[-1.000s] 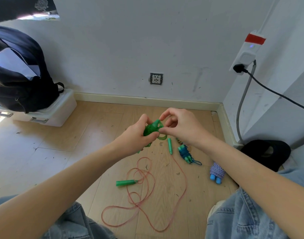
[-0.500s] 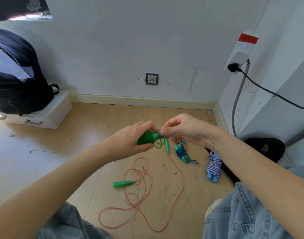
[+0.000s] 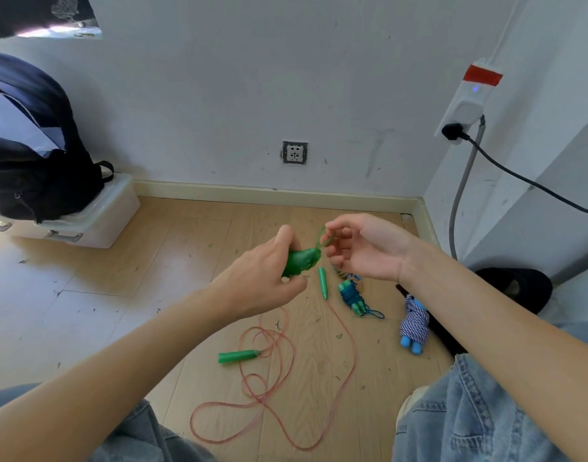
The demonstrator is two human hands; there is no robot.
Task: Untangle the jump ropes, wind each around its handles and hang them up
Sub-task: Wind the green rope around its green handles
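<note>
**Winding the green jump rope above the floor**

We are gripping the wound bundle of green plastic jump rope (image 3: pixel 301 261) in our left hand (image 3: pixel 262 285), its fingers curling round the bundle and holding it above the pale wooden floor (image 3: pixel 152 278). Our right hand (image 3: pixel 365 248) is pinching a free loop of green cord (image 3: pixel 324 238) between thumb and forefinger just beside the bundle's tip; its other fingers are lying loosely apart. Below, an unwound thin pink jump rope (image 3: pixel 286 378) is lying in loose coils on the floor, one green handle (image 3: pixel 239 356) at its left and a second green handle (image 3: pixel 323 282) farther back. To the right are lying a wound dark blue rope bundle (image 3: pixel 350 296) and, near our knee, a blue-and-white striped rope bundle (image 3: pixel 414 323).
</note>
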